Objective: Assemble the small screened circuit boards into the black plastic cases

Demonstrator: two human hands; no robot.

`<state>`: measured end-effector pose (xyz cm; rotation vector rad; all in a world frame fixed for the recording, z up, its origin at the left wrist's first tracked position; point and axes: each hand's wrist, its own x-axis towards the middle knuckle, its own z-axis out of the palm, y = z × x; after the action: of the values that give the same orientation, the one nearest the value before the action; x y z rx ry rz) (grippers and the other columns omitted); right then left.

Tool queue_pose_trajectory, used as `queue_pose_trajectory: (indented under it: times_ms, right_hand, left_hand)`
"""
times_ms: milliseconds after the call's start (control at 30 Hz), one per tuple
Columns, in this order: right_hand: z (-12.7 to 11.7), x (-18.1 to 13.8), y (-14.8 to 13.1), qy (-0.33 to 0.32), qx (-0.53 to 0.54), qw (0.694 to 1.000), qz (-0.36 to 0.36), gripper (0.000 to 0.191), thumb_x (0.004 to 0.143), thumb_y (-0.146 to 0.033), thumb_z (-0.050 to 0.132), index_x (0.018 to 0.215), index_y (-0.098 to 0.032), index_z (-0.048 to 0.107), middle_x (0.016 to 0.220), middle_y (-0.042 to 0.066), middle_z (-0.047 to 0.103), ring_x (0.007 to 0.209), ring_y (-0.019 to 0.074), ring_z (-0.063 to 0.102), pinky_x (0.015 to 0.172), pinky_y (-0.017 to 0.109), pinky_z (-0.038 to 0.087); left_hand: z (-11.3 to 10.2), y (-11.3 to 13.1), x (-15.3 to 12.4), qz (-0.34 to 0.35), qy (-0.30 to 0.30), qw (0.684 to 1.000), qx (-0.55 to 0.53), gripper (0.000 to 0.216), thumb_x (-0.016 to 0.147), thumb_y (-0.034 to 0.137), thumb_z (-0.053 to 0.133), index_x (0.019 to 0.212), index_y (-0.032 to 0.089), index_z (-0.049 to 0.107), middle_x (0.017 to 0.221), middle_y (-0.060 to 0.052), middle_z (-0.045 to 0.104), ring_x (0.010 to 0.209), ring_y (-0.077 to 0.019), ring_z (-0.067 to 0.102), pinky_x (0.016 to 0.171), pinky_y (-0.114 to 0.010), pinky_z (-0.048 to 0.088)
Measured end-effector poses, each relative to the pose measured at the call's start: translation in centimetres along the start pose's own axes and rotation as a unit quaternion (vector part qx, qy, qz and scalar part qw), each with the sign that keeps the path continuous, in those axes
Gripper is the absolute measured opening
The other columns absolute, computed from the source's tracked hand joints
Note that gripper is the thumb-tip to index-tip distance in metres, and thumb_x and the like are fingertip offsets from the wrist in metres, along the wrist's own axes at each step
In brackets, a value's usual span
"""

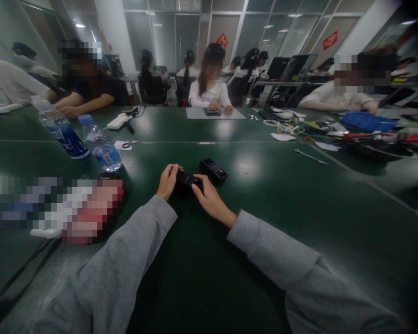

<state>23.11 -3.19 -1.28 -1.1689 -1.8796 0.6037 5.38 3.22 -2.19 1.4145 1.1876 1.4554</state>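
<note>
A small black device (187, 178) lies on the dark green table (264, 199) between my two hands. My left hand (167, 181) is curled round its left end. My right hand (209, 198) pinches its right end with the fingers closed. Both of my arms wear grey sleeves. A second black device (213, 169) rests on the table just behind and to the right, untouched.
Two water bottles (101, 148) stand at the left. A blurred-out object (59, 208) lies near my left arm. Cables, tools and a blue tray (367, 122) crowd the right far side. Several people sit around the table; one opposite works on a grey mat (195, 114).
</note>
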Motion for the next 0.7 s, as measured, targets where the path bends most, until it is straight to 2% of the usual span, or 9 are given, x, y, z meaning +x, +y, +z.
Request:
queue_pose_trajectory:
  times_ms: [133, 467, 600, 700]
  right_hand:
    - [-0.05, 0.0, -0.07, 0.001, -0.002, 1.0, -0.002, 0.036, 0.098, -0.039, 0.046, 0.129, -0.02, 0.047, 0.121, 0.013, 0.061, 0.111, 0.0269, 0.059, 0.099, 0.049, 0.046]
    - [0.2, -0.03, 0.36, 0.002, -0.01, 1.0, 0.0, 0.038, 0.098, -0.042, 0.045, 0.129, -0.02, 0.046, 0.12, 0.013, 0.06, 0.111, 0.0272, 0.058, 0.099, 0.048, 0.045]
    - [0.17, -0.08, 0.24, -0.004, -0.01, 1.0, 0.003, 0.042, 0.096, -0.043, 0.051, 0.13, -0.02, 0.045, 0.122, 0.013, 0.059, 0.111, 0.0276, 0.059, 0.098, 0.049, 0.046]
    - [0.11, -0.15, 0.14, -0.009, -0.032, 0.999, -0.016, 0.051, 0.089, -0.039, 0.063, 0.132, -0.019, 0.043, 0.125, 0.014, 0.059, 0.112, 0.0286, 0.058, 0.098, 0.05, 0.047]
  left_hand:
    - [0.01, 0.25, -0.07, 0.003, 0.033, 0.999, -0.019, 0.022, 0.096, 0.037, 0.053, 0.089, 0.02, 0.064, 0.092, -0.004, 0.065, 0.089, -0.0182, 0.061, 0.083, -0.029, 0.046]
    - [-0.01, 0.17, -0.08, 0.006, 0.039, 0.999, 0.01, 0.018, 0.094, 0.035, 0.057, 0.086, 0.02, 0.063, 0.087, -0.003, 0.063, 0.085, -0.0176, 0.058, 0.081, -0.029, 0.044]
    - [-0.17, -0.08, 0.22, 0.022, 0.102, 0.994, 0.022, 0.014, 0.089, 0.031, 0.064, 0.085, 0.019, 0.058, 0.084, 0.0, 0.058, 0.082, -0.0155, 0.055, 0.081, -0.028, 0.042]
    - [-0.54, -0.29, 0.49, 0.034, 0.146, 0.988, 0.031, 0.023, 0.088, 0.029, 0.065, 0.074, 0.02, 0.05, 0.073, 0.003, 0.049, 0.07, -0.0128, 0.047, 0.072, -0.025, 0.039]
